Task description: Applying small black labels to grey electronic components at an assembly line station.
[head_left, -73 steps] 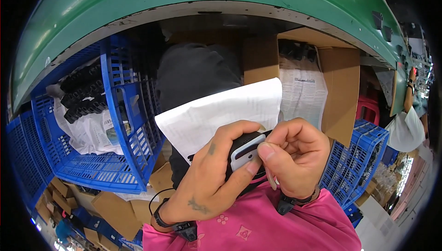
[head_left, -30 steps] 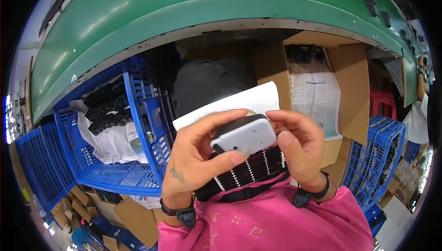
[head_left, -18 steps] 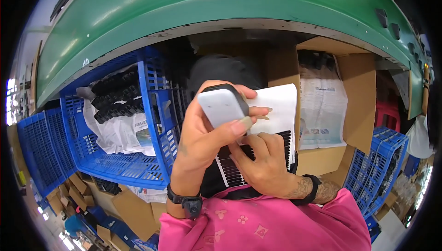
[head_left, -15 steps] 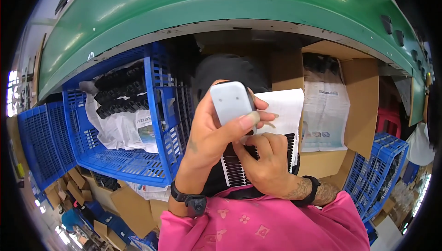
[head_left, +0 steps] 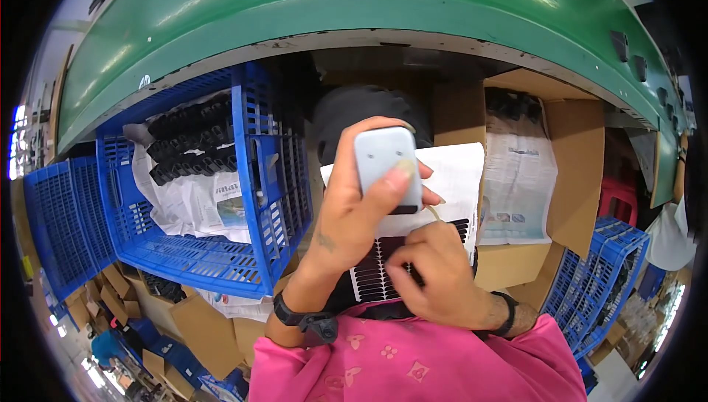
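My left hand (head_left: pixel 341 217) holds a flat, light grey, rounded-rectangular case (head_left: pixel 377 162) with a dark edge and two small dots near its top. The thumb presses on its face and the other fingers wrap behind it. Just below, my right hand (head_left: pixel 442 280) is curled over a white sheet (head_left: pixel 461 173) on my lap, which bears rows of black, narrow, rounded strips. Thumb and index finger of that hand are drawn together; whether something small sits between them is hidden. Part of the sheet lies beneath both hands.
On the left, a blue plastic crate (head_left: pixel 254 269) holds rows of black parts on paper. An open cardboard box (head_left: pixel 571 173) with paper and black parts stands at the right. The green bench edge (head_left: pixel 354 15) spans the far side. Another blue crate (head_left: pixel 601 276) is farther right.
My left hand has carried the grey case a little to the right. My right hand has drawn down and away from the case, its fingers curling over the sheet.
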Demonstrator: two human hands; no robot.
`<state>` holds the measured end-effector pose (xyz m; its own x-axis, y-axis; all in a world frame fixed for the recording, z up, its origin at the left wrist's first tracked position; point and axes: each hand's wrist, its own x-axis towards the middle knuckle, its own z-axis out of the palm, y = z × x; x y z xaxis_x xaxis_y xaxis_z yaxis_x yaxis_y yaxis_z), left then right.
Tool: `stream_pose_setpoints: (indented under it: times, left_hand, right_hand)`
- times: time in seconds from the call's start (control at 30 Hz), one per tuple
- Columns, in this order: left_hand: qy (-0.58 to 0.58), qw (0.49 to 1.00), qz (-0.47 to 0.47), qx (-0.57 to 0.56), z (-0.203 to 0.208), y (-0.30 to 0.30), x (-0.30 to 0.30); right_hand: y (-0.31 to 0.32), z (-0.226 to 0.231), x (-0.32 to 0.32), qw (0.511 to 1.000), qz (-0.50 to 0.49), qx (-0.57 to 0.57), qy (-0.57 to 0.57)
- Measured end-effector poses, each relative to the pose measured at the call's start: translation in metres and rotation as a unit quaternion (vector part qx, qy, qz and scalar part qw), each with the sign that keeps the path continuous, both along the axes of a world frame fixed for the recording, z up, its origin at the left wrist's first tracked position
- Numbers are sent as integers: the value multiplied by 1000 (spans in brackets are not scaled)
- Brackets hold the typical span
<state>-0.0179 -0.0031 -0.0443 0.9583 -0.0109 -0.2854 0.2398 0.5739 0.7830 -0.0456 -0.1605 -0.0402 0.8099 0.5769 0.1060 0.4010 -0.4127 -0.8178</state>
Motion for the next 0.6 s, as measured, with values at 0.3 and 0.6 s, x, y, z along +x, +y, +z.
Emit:
stream_pose_setpoints:
  times: [0.3, 0.6]
  left_hand:
    - [-56, 996, 14, 64, 17, -22, -31]
    - [-102, 982, -107, 119, 16, -9, -40]
  right_hand:
    - [-42, 50, 46, 859, -123, 289, 405]
    - [-38, 37, 53, 890, -158, 256, 343]
